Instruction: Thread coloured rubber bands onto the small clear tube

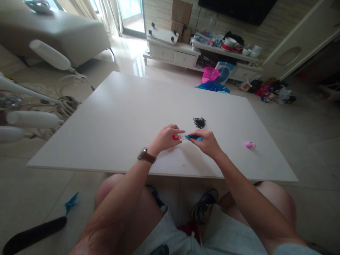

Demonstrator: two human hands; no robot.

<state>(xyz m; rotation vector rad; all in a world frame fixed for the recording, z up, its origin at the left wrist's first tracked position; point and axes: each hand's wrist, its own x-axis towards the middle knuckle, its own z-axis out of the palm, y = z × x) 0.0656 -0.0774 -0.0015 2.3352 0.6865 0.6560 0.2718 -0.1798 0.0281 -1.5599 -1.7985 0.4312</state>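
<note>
Above the white table (124, 117), my left hand (165, 137) is closed on a small clear plastic piece with a red end (175, 137); its exact kind is too small to tell. My right hand (207, 142) pinches a small shiny blue piece (188, 136), which meets the clear end of the other piece between my hands. More blue shows below the right fingers. Just beyond my right hand lies a loose heap of thin black strands or bands (199, 123). Farther right on the tabletop rests a small pink-purple object (250, 145).
White lamp arms with cables (50, 56) stand on the floor at the left. Past the table's far edge are a pink basket (210, 74) and a blue plastic bag (212, 86). A cluttered white cabinet (183, 58) runs along the wall. My knees are under the near edge.
</note>
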